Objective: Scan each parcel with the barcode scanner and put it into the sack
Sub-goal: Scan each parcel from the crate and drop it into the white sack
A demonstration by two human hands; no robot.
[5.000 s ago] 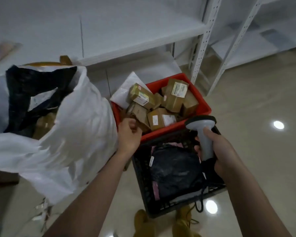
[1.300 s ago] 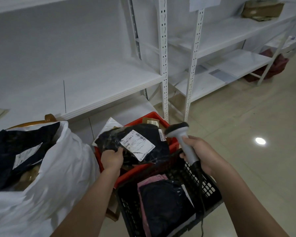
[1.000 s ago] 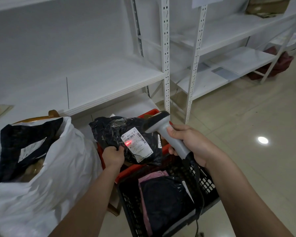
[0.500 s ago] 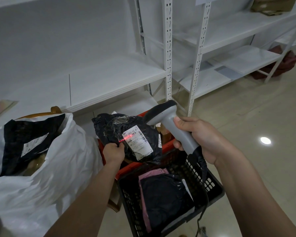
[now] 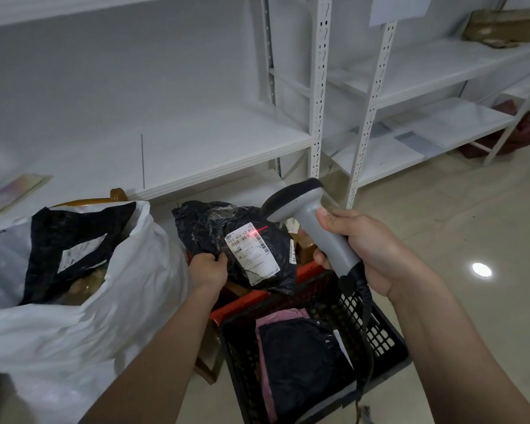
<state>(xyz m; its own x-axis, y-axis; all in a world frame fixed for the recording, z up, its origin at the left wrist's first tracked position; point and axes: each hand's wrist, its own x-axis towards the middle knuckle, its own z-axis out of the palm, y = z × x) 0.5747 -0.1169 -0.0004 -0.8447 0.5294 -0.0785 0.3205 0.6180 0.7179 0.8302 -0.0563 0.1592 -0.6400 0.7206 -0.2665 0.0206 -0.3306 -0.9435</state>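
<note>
A single wide-angle view looks from the person's head, forward and steeply down along both forearms. It sits close above the black plastic lattice crate (image 5: 380, 338) and the white woven sack (image 5: 110, 316), with the white metal shelving (image 5: 227, 148) ahead and tiled floor (image 5: 471, 215) to the right.

Black mesh plastic crate (image 5: 380, 341) as landmark: red plastic crate (image 5: 251, 296) just behind it, big white woven sack (image 5: 83, 335) left. Black poly-bag parcel (image 5: 214, 231) above the red crate; white metal shelving (image 5: 227, 148) behind.
</note>
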